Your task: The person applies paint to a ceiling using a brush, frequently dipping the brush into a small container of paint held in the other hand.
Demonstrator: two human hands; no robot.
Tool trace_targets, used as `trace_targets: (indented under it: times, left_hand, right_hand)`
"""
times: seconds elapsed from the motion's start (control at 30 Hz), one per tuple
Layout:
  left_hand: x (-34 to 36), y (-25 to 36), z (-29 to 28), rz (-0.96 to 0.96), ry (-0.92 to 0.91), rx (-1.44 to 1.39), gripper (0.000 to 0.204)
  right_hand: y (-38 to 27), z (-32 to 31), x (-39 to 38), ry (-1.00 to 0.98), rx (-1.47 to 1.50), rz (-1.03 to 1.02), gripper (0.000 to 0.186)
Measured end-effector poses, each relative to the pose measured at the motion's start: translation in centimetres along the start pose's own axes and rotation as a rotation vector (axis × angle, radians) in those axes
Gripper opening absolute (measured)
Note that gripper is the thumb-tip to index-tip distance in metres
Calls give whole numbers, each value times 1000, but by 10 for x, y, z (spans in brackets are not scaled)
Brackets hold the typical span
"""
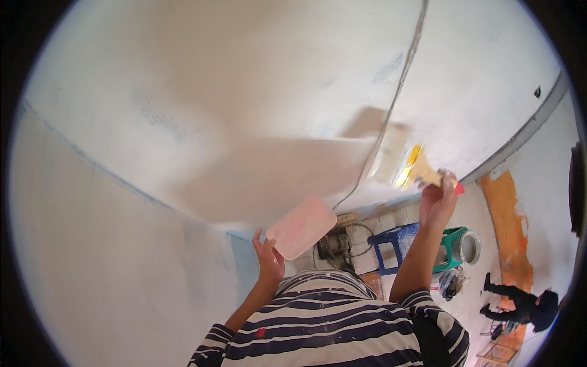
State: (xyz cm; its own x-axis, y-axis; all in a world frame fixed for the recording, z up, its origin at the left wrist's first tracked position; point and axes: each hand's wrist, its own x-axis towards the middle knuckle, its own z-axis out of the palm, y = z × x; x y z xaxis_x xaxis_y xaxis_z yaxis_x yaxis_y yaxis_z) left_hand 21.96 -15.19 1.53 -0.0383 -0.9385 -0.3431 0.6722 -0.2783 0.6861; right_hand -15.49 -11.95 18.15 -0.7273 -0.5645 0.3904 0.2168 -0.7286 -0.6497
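My right hand (438, 192) is closed round the handle of a wide paintbrush (422, 166). The brush has a wooden handle with a red end, a yellow-marked band and pale bristles. Its bristles are at the whitish wall (257, 85), beside a thin grey cable (405, 73) that runs down it; whether they touch the wall I cannot tell. Lower and to the left, my left hand (269, 257) grips the edge of a pale pink, rounded rectangular tray (304, 227). The tray is tilted, and its contents cannot be made out.
A blue stool (376, 240) and a green stool (452, 237) stand below on the tiled floor. Beside them are a round bucket (470, 248) and a bag-like bundle (451, 285). Another person (527, 306) is at the far right, near an orange wall patch (506, 211).
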Motion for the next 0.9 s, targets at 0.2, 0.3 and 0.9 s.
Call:
trace_targets:
  times: [0.2,0.3,0.9]
  left_hand:
    - [-16,6,27,129,-68,-38,61]
    - [-12,-9,30,317,-164,316,63]
    - [-50,-69,135,394,-93,148,77]
  right_hand:
    - [15,-14,-63,-106,-250,364,14]
    - [15,-19,-80,-145,-256,514,12]
    - [-7,-44,-54,-566,-922,60,32]
